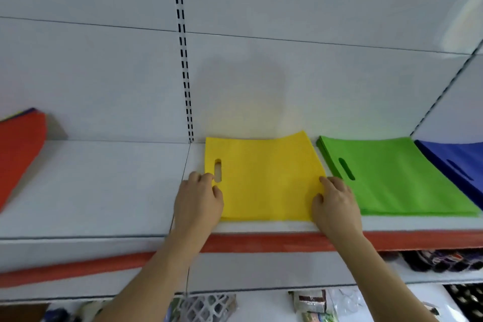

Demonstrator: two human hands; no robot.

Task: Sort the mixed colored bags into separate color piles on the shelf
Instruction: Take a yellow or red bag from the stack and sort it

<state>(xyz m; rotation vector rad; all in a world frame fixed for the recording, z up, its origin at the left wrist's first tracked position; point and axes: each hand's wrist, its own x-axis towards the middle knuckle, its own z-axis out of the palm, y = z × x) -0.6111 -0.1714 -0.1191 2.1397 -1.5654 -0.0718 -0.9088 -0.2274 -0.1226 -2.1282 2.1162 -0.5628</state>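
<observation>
A yellow bag [264,178] lies flat on the white shelf [104,185], its cut-out handle slot toward nine o'clock, with both hands at its near corners. The left hand [198,201] sits at the bag's seven o'clock corner, its fingers [206,178] curled beside the slot and the thumb on the fabric, so it seems to pinch that edge, though the view is too soft to be sure how much cloth is caught. The right hand [337,206] is at the five o'clock corner, fingers bent over the right edge and thumb pressed on top, pinching the fabric. At three o'clock from the yellow bag lies a green pile [397,180], just beside it but apart, and past that a blue pile [457,162]. Far off at nine o'clock rests the mixed stack [18,149], orange on top with other colours showing at its upper edge. The bag looks like thin non-woven cloth: light, limp, a little grippy, likely to fold or slide if dragged by one corner. Holding two edges, or hooking the slot, should keep it flat while squaring it up.
</observation>
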